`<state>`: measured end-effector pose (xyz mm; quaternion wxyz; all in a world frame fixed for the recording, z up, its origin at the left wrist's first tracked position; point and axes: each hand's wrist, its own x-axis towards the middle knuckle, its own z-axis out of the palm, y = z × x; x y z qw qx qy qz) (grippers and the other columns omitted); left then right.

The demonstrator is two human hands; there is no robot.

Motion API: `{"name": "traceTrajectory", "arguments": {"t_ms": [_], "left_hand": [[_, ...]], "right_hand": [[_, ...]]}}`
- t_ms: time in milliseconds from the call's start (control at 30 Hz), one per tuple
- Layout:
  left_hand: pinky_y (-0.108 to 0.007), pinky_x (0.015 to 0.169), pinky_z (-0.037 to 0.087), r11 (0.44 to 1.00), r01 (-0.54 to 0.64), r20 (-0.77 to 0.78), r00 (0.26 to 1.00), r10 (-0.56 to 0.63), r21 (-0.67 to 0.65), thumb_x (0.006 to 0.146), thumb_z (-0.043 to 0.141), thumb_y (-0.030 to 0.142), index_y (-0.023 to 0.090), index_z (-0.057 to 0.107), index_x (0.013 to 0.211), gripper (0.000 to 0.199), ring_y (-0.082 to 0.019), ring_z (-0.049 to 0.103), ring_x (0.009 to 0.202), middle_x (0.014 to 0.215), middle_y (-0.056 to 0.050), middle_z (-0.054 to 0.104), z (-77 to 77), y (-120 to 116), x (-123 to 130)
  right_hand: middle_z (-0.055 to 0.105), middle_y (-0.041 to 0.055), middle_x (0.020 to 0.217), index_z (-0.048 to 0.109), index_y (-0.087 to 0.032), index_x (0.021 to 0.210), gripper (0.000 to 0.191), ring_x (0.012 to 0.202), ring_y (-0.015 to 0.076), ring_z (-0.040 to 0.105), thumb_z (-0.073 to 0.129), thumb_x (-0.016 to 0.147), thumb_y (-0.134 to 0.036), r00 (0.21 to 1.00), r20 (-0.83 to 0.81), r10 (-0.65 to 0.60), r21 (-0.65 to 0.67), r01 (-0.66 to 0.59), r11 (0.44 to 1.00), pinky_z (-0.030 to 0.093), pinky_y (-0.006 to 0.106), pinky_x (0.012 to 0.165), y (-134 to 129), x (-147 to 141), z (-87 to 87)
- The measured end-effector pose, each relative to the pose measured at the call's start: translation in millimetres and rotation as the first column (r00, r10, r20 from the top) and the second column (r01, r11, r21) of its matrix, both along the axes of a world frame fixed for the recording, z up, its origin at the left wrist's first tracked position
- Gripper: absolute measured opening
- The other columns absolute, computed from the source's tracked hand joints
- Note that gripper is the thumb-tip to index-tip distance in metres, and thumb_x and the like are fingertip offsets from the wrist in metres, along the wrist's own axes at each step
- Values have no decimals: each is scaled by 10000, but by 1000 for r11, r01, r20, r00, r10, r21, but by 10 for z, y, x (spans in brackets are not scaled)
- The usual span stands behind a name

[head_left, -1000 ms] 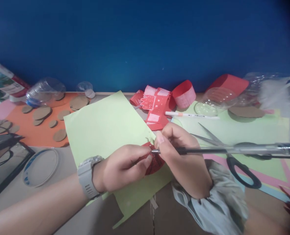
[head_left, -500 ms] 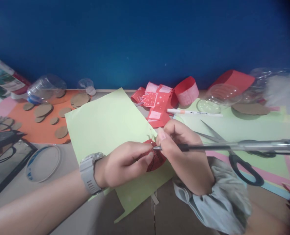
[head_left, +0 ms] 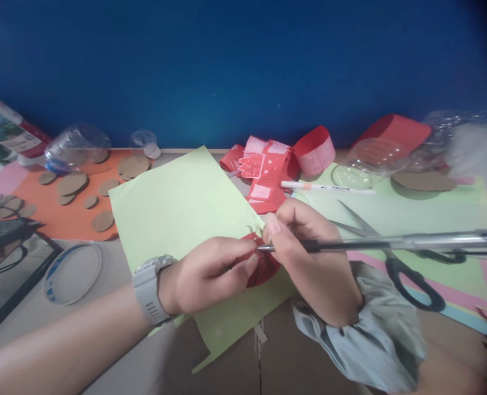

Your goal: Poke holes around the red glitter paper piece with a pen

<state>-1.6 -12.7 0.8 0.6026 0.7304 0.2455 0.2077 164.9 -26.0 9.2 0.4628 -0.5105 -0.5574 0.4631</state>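
Observation:
My left hand (head_left: 214,274), with a grey watch (head_left: 150,291) on its wrist, pinches a small red piece with dark markings (head_left: 268,269). A clear pen (head_left: 350,245) is in my right hand (head_left: 309,258), its metal tip pointing left by my left fingertips, at the red piece. My right fingers are closed, and their tips are beside a corner of the light green paper (head_left: 177,203). That paper lies beyond and partly under my hands. Whether the pen tip touches the red piece is hard to tell.
Black-handled scissors (head_left: 416,285) and a white marker (head_left: 329,188) lie to the right. Red paper shapes (head_left: 268,175) stand behind. Cardboard discs (head_left: 72,185) rest on orange paper (head_left: 41,211) at left, near a clear ring (head_left: 72,274) and a plastic bottle (head_left: 76,148).
My right hand and the pen have shifted very slightly to the right. My left hand keeps its pinch on the red piece, nearly unmoved.

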Motion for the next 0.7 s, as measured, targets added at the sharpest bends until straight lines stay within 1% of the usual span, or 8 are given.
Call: {"name": "traceTrajectory", "arguments": {"t_ms": [133, 367, 533, 700], "left_hand": [[-255, 610, 378, 1000, 2, -13, 1000, -2, -15, 989, 288, 223, 152, 398, 740, 281, -115, 395, 625, 696, -21, 453, -3, -6, -8], [-258, 607, 377, 1000, 4, -2, 1000, -4, -14, 990, 290, 237, 155, 394, 730, 292, -119, 400, 620, 687, -27, 459, -3, 0, -2], [-236, 602, 375, 1000, -1, 32, 999, 2, -17, 980, 306, 198, 162, 381, 724, 269, -112, 384, 606, 677, -11, 439, 9, 6, 1], [-243, 602, 373, 1000, -4, 28, 1000, 5, -16, 981, 307, 207, 162, 387, 721, 275, -118, 395, 609, 677, -16, 451, 12, 7, 3]], "right_hand": [[352, -54, 524, 371, -209, 606, 302, 471, 81, 318, 487, 886, -205, 1000, 1, 6, 7, -6, 1000, 280, 217, 432, 6, -6, 5], [373, -42, 547, 377, -211, 609, 294, 497, 92, 353, 509, 871, -223, 1000, -8, -3, -32, 3, 999, 299, 222, 447, 2, -7, -9], [365, -47, 549, 379, -211, 618, 285, 495, 89, 336, 504, 874, -229, 1000, -25, 16, -37, -17, 999, 288, 219, 444, -8, -4, -7], [350, -50, 549, 373, -207, 617, 291, 500, 85, 332, 501, 878, -217, 1000, -14, 13, -36, -13, 999, 293, 214, 448, -12, 1, -2]]}}
